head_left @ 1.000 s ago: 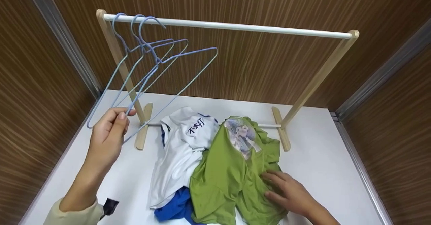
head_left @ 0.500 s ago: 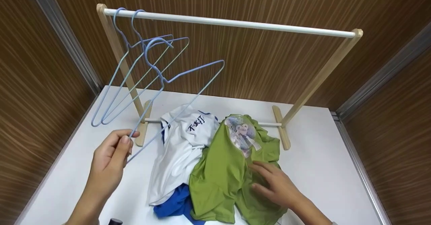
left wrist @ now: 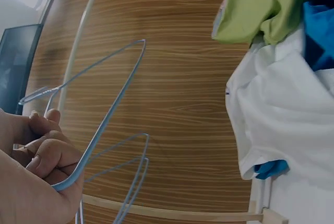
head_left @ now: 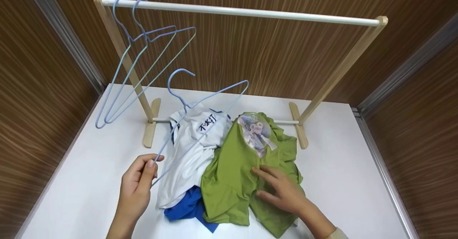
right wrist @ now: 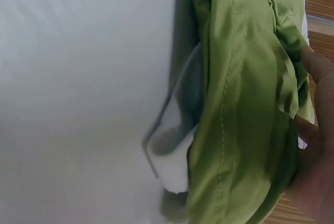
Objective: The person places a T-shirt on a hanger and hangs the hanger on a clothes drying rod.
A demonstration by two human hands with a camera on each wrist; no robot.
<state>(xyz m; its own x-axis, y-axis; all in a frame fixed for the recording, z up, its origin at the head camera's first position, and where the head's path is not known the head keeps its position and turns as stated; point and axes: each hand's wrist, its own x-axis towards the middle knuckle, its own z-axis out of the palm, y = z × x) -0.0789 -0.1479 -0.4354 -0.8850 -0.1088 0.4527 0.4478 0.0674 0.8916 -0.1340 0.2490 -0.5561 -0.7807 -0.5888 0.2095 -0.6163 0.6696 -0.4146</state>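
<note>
My left hand pinches a blue wire hanger by one lower corner, its hook pointing up and away. In the left wrist view the curled fingers wrap the hanger. The hanger overlaps a white shirt with dark printed characters, lying on the table. Beside that shirt lies a green garment with a pale picture print. My right hand rests on the green garment with its fingers spread. Seen from the right wrist, the hand is at the edge of the green cloth.
A rack with a white rail and wooden posts stands behind the clothes. Two more blue hangers hang at its left end. Blue cloth pokes out from under the shirts. Brown wood-grain panels enclose the white table.
The left hand has taken the hanger off the rail and moved it down and right over the white shirt. My right hand has slid a little left and up on the green garment.
</note>
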